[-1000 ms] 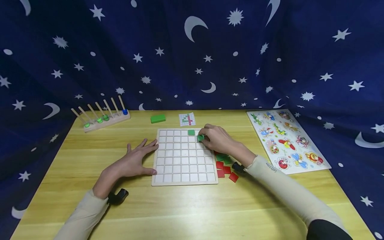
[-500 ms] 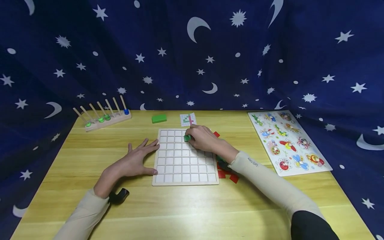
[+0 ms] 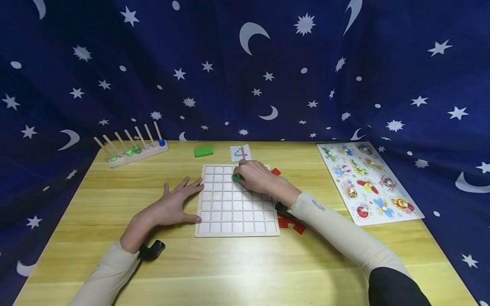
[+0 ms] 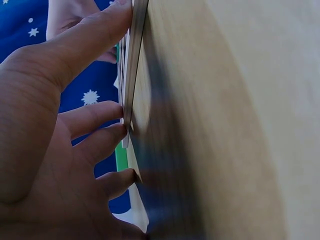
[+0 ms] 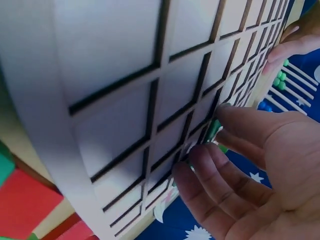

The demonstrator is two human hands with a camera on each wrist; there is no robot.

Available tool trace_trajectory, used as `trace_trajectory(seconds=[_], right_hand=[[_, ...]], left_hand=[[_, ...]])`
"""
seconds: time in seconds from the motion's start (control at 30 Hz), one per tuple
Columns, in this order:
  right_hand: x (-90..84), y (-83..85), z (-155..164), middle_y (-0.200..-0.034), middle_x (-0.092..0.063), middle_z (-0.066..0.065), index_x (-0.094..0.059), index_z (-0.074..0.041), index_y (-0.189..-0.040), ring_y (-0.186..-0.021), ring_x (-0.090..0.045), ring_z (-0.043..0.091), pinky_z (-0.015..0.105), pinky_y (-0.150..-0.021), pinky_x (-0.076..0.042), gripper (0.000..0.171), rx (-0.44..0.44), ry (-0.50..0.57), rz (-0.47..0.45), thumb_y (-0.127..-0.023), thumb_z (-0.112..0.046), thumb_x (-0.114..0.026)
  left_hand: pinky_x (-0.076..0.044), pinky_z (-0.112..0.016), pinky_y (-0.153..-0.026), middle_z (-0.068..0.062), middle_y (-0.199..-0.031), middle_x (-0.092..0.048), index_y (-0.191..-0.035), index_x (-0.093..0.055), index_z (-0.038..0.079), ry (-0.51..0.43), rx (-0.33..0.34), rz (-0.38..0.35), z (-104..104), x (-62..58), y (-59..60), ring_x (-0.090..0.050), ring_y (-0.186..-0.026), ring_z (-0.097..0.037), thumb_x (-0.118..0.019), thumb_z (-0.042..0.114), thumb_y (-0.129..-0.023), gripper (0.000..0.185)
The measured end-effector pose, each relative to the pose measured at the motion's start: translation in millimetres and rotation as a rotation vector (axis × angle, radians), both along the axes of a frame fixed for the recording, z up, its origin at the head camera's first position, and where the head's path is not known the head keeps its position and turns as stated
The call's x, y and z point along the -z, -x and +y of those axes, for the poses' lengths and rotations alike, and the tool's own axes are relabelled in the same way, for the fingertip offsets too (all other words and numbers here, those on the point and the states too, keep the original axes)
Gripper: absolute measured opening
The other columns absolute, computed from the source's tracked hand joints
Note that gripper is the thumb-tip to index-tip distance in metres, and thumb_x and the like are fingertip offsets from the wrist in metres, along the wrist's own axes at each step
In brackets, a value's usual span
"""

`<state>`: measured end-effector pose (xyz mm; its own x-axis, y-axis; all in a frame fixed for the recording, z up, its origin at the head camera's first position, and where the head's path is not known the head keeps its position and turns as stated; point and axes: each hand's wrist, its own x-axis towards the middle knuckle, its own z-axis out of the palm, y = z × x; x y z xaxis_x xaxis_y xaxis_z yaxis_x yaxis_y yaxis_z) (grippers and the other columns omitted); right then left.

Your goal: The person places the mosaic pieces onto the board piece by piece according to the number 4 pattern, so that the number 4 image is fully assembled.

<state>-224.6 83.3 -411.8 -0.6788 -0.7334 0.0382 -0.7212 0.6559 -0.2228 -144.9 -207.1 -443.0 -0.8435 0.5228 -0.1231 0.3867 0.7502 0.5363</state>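
In the head view a white gridded board lies flat on the wooden table. My right hand is over the board's far part and pinches a small green square tile between thumb and fingers. The right wrist view has that tile right at the grid, partly covered by the fingertips. My left hand lies with spread fingers at the board's left side, thumb and fingertips against its edge. The left wrist view shows the thumb touching the board's edge. My right hand hides some far right squares.
Loose red tiles lie right of the board, partly under the right forearm. Behind the board are a pattern card and a green block. A peg abacus stands back left; an insect picture puzzle lies at right.
My right hand has moved left across the far rows with the green tile and now covers the green tile that showed in the top row. My left hand has stayed put.
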Motion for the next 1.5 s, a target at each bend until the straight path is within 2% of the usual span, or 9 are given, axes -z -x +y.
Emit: trace_trajectory(seconds=[0.13, 0.23, 0.33, 0.47, 0.63, 0.87, 1.17, 1.3, 1.5], right_hand=[[2.1, -1.5, 0, -0.078, -0.052, 0.0, -0.07, -0.009, -0.088, -0.067, -0.039, 0.013, 0.026, -0.055, -0.033, 0.005, -0.006, 0.025, -0.002, -0.09, -0.005, -0.069], [-1.8, -4.7, 8, -0.092, -0.064, 0.003, -0.075, -0.007, -0.103, -0.07, -0.051, 0.014, 0.029, -0.059, -0.044, 0.015, 0.015, 0.071, 0.0, -0.088, -0.005, -0.071], [-13.1, -8.2, 23, -0.102, -0.068, 0.008, -0.075, -0.005, -0.109, -0.076, -0.062, 0.017, 0.035, -0.066, -0.052, 0.022, 0.048, 0.127, 0.009, -0.087, -0.004, -0.072], [-25.5, -13.1, 50, -0.1, -0.069, 0.011, -0.076, -0.003, -0.107, -0.075, -0.064, 0.019, 0.036, -0.066, -0.053, 0.02, 0.088, 0.155, 0.026, -0.088, -0.006, -0.074], [-27.3, -20.8, 80, -0.093, -0.068, 0.011, -0.075, -0.002, -0.103, -0.069, -0.06, 0.018, 0.034, -0.06, -0.05, 0.016, 0.115, 0.12, 0.029, -0.088, -0.007, -0.074], [-16.0, -32.5, 113, -0.089, -0.067, 0.005, -0.077, -0.006, -0.102, -0.064, -0.054, 0.011, 0.031, -0.057, -0.046, 0.016, 0.156, 0.112, 0.016, -0.085, -0.008, -0.078], [6.5, -37.9, 132, -0.082, -0.063, 0.001, -0.077, -0.007, -0.099, -0.067, -0.051, 0.012, 0.033, -0.059, -0.046, 0.016, 0.205, 0.104, 0.034, -0.084, -0.011, -0.08], [8.0, -39.0, 140, -0.085, -0.065, 0.002, -0.077, -0.006, -0.098, -0.069, -0.054, 0.014, 0.037, -0.062, -0.049, 0.015, 0.244, 0.105, 0.053, -0.083, -0.009, -0.08], [4.5, -38.9, 150, -0.094, -0.068, 0.005, -0.077, -0.006, -0.1, -0.076, -0.062, 0.019, 0.044, -0.068, -0.053, 0.019, 0.236, 0.091, 0.069, -0.081, -0.007, -0.076]], left_hand=[[0.01, -0.082, -0.098, -0.002, -0.164, -0.022, -0.154, -0.041, 0.015, -0.001, -0.004, -0.005, -1, 1.0, -2.3, -0.006, -0.15, -0.04, -0.086, 0.049, -0.074, 0.098], [0.01, -0.083, -0.098, -0.003, -0.164, -0.023, -0.155, -0.04, 0.015, -0.008, 0.004, -0.011, 1, 1.7, -2.9, -0.006, -0.15, -0.04, -0.085, 0.05, -0.075, 0.098], [0.009, -0.083, -0.098, -0.003, -0.164, -0.022, -0.155, -0.039, 0.015, -0.013, 0.008, -0.006, 1, 0.9, -1.7, -0.006, -0.15, -0.041, -0.085, 0.05, -0.075, 0.099], [0.01, -0.083, -0.098, -0.003, -0.165, -0.021, -0.155, -0.039, 0.015, -0.01, 0.006, -0.004, 0, -2.0, -0.4, -0.005, -0.15, -0.04, -0.085, 0.05, -0.075, 0.099], [0.01, -0.083, -0.098, -0.003, -0.165, -0.021, -0.155, -0.04, 0.014, -0.013, 0.002, -0.001, 0, -2.6, -1.8, -0.006, -0.15, -0.04, -0.086, 0.049, -0.075, 0.099], [0.01, -0.082, -0.098, -0.002, -0.165, -0.02, -0.155, -0.04, 0.015, -0.012, -0.005, -0.008, 0, -1.5, -1.5, -0.005, -0.15, -0.04, -0.085, 0.05, -0.075, 0.099], [0.01, -0.081, -0.099, -0.001, -0.165, -0.021, -0.155, -0.04, 0.016, -0.008, 0.005, -0.008, 1, -1.6, -0.4, -0.006, -0.151, -0.039, -0.085, 0.051, -0.075, 0.099], [0.01, -0.081, -0.1, -0.001, -0.165, -0.021, -0.155, -0.039, 0.016, -0.008, 0.002, -0.009, 1, -1.7, -0.7, -0.006, -0.151, -0.039, -0.085, 0.051, -0.075, 0.099], [0.01, -0.081, -0.1, 0.001, -0.165, -0.02, -0.155, -0.039, 0.017, -0.003, 0.0, 0.006, -1, -1.2, -0.6, -0.006, -0.151, -0.038, -0.084, 0.052, -0.075, 0.098]])
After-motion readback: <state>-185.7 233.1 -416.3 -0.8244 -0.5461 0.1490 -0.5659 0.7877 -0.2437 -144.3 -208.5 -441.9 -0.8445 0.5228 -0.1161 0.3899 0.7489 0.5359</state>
